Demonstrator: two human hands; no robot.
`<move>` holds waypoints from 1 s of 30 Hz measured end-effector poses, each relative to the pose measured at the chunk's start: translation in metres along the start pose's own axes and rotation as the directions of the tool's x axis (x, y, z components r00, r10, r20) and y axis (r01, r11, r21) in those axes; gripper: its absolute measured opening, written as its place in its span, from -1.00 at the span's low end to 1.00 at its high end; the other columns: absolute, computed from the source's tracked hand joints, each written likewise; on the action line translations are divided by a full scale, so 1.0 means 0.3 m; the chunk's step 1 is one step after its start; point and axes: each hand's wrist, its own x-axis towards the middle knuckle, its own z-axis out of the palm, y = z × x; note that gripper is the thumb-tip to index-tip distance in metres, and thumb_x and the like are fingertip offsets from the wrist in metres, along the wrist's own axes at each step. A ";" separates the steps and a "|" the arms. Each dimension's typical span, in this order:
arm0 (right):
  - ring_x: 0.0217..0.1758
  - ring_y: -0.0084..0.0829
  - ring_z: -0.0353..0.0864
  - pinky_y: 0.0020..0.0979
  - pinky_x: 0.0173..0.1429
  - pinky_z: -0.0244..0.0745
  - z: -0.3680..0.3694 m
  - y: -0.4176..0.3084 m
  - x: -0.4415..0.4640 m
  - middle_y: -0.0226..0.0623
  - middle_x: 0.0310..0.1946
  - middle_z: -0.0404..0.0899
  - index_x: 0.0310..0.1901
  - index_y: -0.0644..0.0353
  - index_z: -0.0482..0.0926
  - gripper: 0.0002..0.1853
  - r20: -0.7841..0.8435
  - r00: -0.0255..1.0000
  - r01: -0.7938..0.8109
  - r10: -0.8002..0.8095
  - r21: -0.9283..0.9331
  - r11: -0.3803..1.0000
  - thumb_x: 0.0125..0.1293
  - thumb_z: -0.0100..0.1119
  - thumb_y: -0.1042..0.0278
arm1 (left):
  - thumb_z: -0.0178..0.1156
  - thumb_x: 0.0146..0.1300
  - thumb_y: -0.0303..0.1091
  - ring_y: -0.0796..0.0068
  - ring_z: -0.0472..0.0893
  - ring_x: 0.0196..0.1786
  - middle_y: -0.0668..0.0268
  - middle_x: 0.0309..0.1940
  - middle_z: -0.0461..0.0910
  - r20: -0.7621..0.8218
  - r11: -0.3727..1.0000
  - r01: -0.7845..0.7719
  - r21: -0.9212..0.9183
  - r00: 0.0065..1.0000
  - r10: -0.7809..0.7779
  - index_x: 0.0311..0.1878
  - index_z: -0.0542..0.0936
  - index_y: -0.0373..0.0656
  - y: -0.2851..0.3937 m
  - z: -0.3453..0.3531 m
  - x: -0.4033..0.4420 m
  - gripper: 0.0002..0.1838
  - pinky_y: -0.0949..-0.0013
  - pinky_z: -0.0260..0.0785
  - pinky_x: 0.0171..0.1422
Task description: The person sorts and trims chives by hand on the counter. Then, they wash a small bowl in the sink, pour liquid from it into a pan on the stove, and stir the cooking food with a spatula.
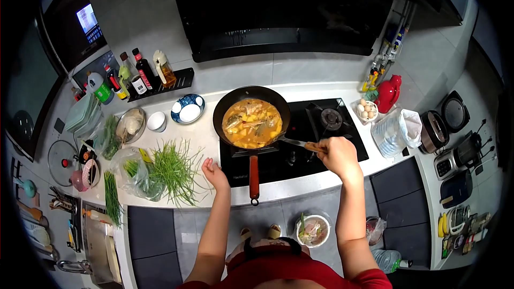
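Note:
My right hand [337,156] is wrapped round the wooden handle of a spatula [295,142]. Its metal end reaches into the right side of a black wok [218,108] on the left burner. Inside the wok is an orange-brown stew [251,123] with yellow chunks and what look like pieces of fish. The wok's reddish-brown handle [254,176] points toward me. My left hand [215,174] hovers at the counter's front, left of the wok handle, its fingers loosely bent and holding nothing visible. Beside it lies a spread bunch of thin green chives or scallions [174,171].
Left on the counter are a blue-patterned plate [188,109], a white cup [156,122], bagged greens [139,174] and several sauce bottles [143,72]. Right of the hob [308,167] stand a bowl of eggs [366,111] and a plastic bag [395,131]. A waste bin [312,231] is below.

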 end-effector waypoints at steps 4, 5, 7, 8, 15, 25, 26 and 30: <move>-0.41 -0.18 0.57 -0.28 -0.29 0.48 0.044 0.020 0.046 -0.17 -0.54 0.56 -0.38 0.05 0.64 -0.81 0.057 0.998 0.025 -0.028 0.050 0.998 -0.13 0.22 0.43 | -0.14 0.19 -0.53 0.48 0.37 -0.05 0.19 -0.01 0.34 -0.006 1.000 0.015 0.016 1.000 -0.015 0.04 0.28 -0.20 0.008 0.006 -0.019 -0.68 0.50 0.23 0.02; -0.41 -0.18 0.57 -0.28 -0.29 0.48 0.063 0.032 0.047 -0.17 -0.53 0.56 -0.38 0.05 0.64 -0.82 0.053 0.998 0.026 -0.030 0.079 0.997 -0.13 0.22 0.43 | -0.14 0.18 -0.53 0.47 0.37 -0.04 0.18 0.00 0.34 -0.007 1.000 0.014 0.017 1.000 -0.014 0.04 0.28 -0.21 0.004 0.007 -0.016 -0.68 0.49 0.23 0.04; -0.40 -0.18 0.57 -0.27 -0.29 0.48 0.104 0.047 0.031 -0.17 -0.53 0.56 -0.38 0.06 0.64 -0.82 0.052 0.998 0.027 -0.035 0.138 0.990 -0.13 0.22 0.42 | -0.14 0.18 -0.54 0.46 0.37 -0.04 0.16 0.00 0.34 -0.007 1.000 -0.006 0.023 1.000 0.006 0.03 0.28 -0.23 -0.014 -0.002 0.000 -0.68 0.48 0.22 0.07; -0.40 -0.17 0.56 -0.27 -0.29 0.48 0.128 0.047 0.021 -0.16 -0.53 0.56 -0.40 0.06 0.64 -0.83 0.056 0.998 0.015 -0.023 0.131 0.991 -0.14 0.23 0.41 | -0.14 0.18 -0.55 0.46 0.37 -0.04 0.16 0.00 0.34 -0.007 1.000 -0.015 0.027 1.000 0.015 0.03 0.28 -0.24 -0.024 -0.008 0.007 -0.68 0.47 0.21 0.09; -0.41 -0.14 0.55 -0.23 -0.32 0.46 0.265 0.014 -0.050 -0.14 -0.52 0.55 -0.33 0.09 0.61 -0.79 0.003 1.000 -0.020 0.020 0.249 0.968 -0.10 0.20 0.42 | -0.14 0.16 -0.57 0.46 0.37 -0.02 0.17 -0.05 0.36 -0.012 0.999 -0.045 0.032 0.999 0.045 0.02 0.27 -0.27 -0.028 -0.019 0.042 -0.68 0.47 0.20 0.13; -0.49 -0.11 0.51 -0.20 -0.39 0.44 0.470 -0.034 -0.095 -0.14 -0.53 0.49 -0.34 0.09 0.57 -0.80 -0.140 0.988 -0.022 0.067 0.304 0.952 -0.10 0.21 0.43 | -0.12 0.17 -0.57 0.48 0.38 -0.05 0.19 -0.08 0.37 0.022 0.999 -0.031 0.040 0.999 0.031 0.01 0.28 -0.25 -0.033 -0.001 0.069 -0.69 0.48 0.23 0.08; -0.49 -0.11 0.51 -0.20 -0.40 0.44 0.484 -0.045 -0.085 -0.14 -0.53 0.49 -0.33 0.09 0.57 -0.80 -0.148 0.987 -0.017 0.065 0.305 0.952 -0.10 0.21 0.43 | -0.12 0.16 -0.57 0.48 0.39 -0.06 0.20 -0.08 0.38 0.030 0.999 -0.025 0.047 0.999 0.023 0.00 0.29 -0.25 -0.040 -0.002 0.072 -0.70 0.48 0.23 0.07; -0.49 -0.11 0.51 -0.21 -0.41 0.44 0.530 -0.065 -0.050 -0.13 -0.53 0.48 -0.30 0.09 0.56 -0.78 -0.184 0.981 0.002 0.056 0.299 0.954 -0.08 0.20 0.42 | -0.10 0.16 -0.58 0.52 0.40 -0.12 0.25 -0.17 0.41 0.113 0.997 0.004 0.080 0.993 -0.013 -0.05 0.33 -0.23 -0.074 0.005 0.040 -0.74 0.53 0.25 0.02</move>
